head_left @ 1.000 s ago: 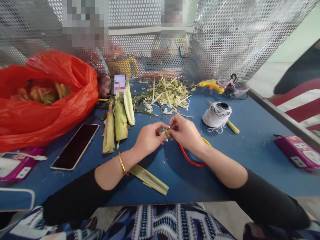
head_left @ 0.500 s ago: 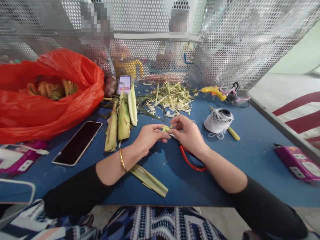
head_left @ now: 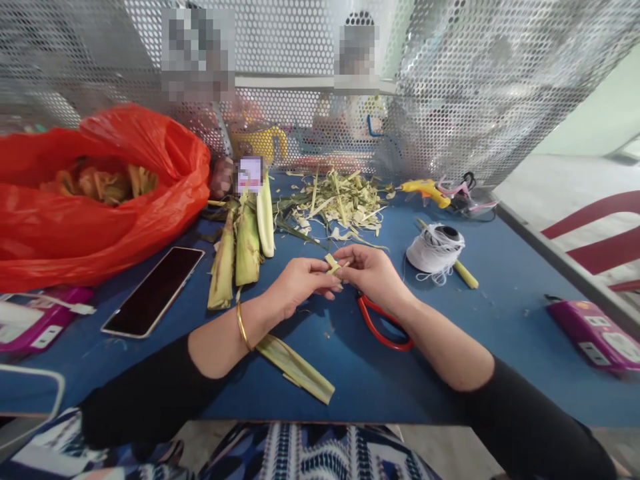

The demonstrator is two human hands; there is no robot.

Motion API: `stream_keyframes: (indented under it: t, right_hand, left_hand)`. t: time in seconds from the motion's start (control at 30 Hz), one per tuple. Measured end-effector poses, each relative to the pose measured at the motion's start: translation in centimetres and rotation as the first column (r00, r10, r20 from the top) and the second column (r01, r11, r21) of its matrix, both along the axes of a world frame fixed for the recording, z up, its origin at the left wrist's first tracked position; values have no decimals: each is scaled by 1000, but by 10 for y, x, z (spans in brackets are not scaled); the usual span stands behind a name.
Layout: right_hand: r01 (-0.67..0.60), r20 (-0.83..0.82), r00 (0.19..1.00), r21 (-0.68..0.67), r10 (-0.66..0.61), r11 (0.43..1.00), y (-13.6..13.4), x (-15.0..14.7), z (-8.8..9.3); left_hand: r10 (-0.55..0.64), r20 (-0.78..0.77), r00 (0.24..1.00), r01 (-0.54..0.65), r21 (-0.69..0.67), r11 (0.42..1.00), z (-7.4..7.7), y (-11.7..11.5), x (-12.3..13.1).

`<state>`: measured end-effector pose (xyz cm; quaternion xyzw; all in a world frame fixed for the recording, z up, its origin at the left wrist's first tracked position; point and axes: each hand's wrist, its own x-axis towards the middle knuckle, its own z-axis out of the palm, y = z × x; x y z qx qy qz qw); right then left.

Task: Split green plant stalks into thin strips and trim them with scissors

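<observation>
Head: hands (head_left: 303, 280) (head_left: 369, 272) well inside table edge (head_left: 420, 421)

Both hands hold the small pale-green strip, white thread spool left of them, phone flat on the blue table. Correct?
Not left: the head view shows the white thread spool to the right of left hand and right hand. Both do hold the strip; phone flat on the blue table.

Centre strip (head_left: 332, 264) is pale yellow-green; table (head_left: 505, 313) blue; bag (head_left: 100, 241), 9 o'clock, red; thread (head_left: 434, 252), 3 o'clock, white; clothing (head_left: 320, 459), 6 o'clock, blue-and-white geometric print.
</observation>
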<state>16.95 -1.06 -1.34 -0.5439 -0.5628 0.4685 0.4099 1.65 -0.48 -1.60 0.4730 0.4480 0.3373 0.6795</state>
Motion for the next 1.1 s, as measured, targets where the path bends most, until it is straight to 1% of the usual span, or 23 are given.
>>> stream_keyframes:
  t: [0.07,0.17,0.27,0.37,0.47,0.53,0.57,0.63,0.67,0.7,0.77,0.83,0.97,1.1]
  right_hand:
    - [-34,-16,999,-73,33,997,-2,0,7]
    - [-94,-33,995,-156,90,983,-4,1,16]
    - [-51,-23,999,-162,47,986,-5,0,15]
    - [21,-47,999,-130,-27,991,-5,-4,8]
    - [64,-44,997,-73,-67,995,-5,-6,1]
    - [91,20,996,13,-91,996,-3,-5,-1]
    - [107,75,991,99,-114,989,-3,-4,0]
    - [102,188,968,314,-167,944,-3,0,3]
    - [72,230,957,404,-177,912,-3,2,5]
    - [24,263,951,464,-164,886,-3,4,6]
    - [-77,302,949,503,-92,861,-4,6,8]
    - [-136,316,948,507,-37,851,-5,7,8]
    - [-171,309,951,526,0,833,-3,7,6]
    - [-203,316,948,532,29,822,-2,8,8]
  left_hand:
    - [-48,13,999,48,-6,999,1,-1,0]
    - [-129,-16,992,129,-3,992,3,-3,0]
    - [-208,-57,976,206,-40,978,2,-6,-1]
    - [-270,-67,961,266,-69,962,1,-7,-2]
    - [-279,-54,959,274,-78,958,2,-6,-3]
    - [-257,-33,966,251,-126,960,3,-5,-4]
    - [-236,-19,972,230,-155,961,4,-5,-4]
    - [-191,11,982,189,-195,962,5,-4,-5]
    - [-168,26,985,170,-199,965,6,-4,-5]
    - [-152,41,988,157,-198,967,6,-3,-6]
    - [-150,71,986,162,-199,966,8,-1,-7]
    - [-176,107,978,195,-204,959,9,1,-10]
    - [-262,167,951,293,-202,934,9,5,-15]
    - [-340,139,930,362,-189,913,10,10,-19]
